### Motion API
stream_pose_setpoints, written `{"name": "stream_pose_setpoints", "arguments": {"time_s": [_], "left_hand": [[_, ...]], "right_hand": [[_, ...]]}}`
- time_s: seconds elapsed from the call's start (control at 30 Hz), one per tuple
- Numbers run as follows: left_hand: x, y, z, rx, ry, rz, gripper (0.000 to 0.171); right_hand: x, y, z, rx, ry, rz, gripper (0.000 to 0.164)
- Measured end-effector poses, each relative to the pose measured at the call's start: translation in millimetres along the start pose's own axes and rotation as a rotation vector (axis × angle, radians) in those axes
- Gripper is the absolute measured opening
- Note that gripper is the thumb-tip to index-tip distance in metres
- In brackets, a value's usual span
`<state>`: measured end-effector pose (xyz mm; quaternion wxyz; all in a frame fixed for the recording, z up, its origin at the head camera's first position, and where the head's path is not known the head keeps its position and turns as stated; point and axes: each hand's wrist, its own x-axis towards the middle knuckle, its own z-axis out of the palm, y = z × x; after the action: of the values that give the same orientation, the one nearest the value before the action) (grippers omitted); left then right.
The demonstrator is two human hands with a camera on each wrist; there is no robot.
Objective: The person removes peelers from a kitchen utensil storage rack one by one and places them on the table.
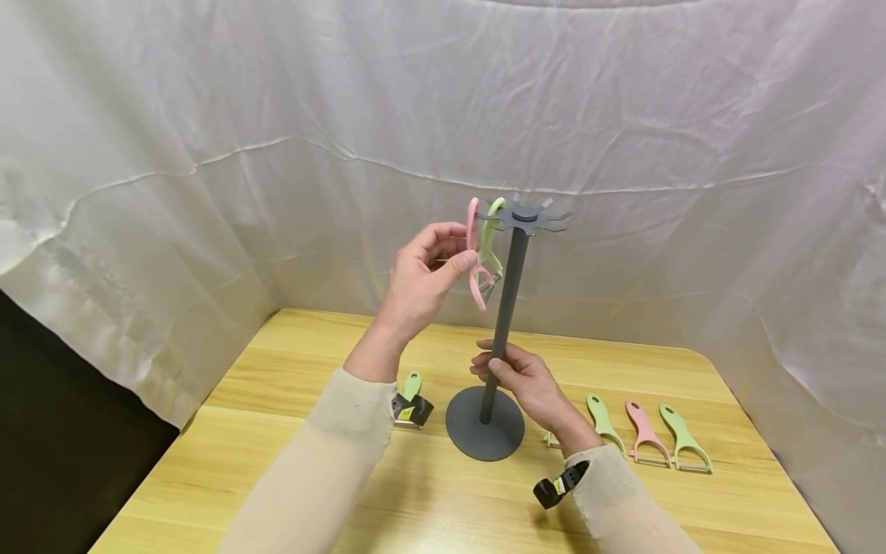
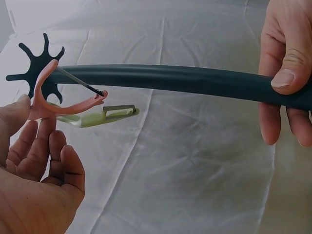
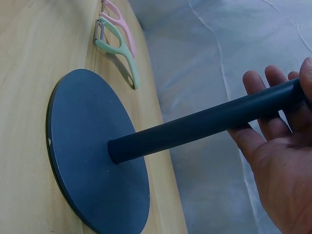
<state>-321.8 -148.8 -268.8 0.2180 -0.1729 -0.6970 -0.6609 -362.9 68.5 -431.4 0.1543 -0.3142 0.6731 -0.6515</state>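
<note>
My left hand (image 1: 418,288) pinches a pink peeler (image 1: 473,223) between thumb and fingers, upright at the left side of a dark metal stand (image 1: 508,300). Its handle loop is at the tip of one of the stand's top hooks; whether the hook passes through the hole is hard to tell. Just beside it a light green peeler (image 1: 487,240) hangs on another hook, blade end down. Lower down, my right hand (image 1: 533,385) grips the pole, thumb on one side and fingers on the other. In the left wrist view, the pink peeler's blade end (image 2: 68,107) points toward the pole.
On the wooden table (image 1: 277,385), right of the stand's round base (image 1: 471,435), lie a green peeler (image 1: 601,415), a pink peeler (image 1: 644,427) and another green peeler (image 1: 681,432). One more green peeler (image 1: 412,383) lies left of the base. Pale curtains (image 1: 346,92) surround the table.
</note>
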Motion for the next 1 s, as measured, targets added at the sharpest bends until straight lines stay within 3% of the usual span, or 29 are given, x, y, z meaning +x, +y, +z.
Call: {"name": "stream_pose_setpoints", "arguments": {"time_s": [0.63, 1.0], "left_hand": [[-9.7, 6.4, -9.4, -0.073, 0.001, 0.019, 0.033], [-18.3, 3.1, -25.8, -0.095, 0.024, 0.011, 0.033]], "right_hand": [[0, 1, -1, -0.01, 0.0, -0.001, 0.041], [0, 0, 0, -0.006, 0.005, -0.003, 0.041]]}}
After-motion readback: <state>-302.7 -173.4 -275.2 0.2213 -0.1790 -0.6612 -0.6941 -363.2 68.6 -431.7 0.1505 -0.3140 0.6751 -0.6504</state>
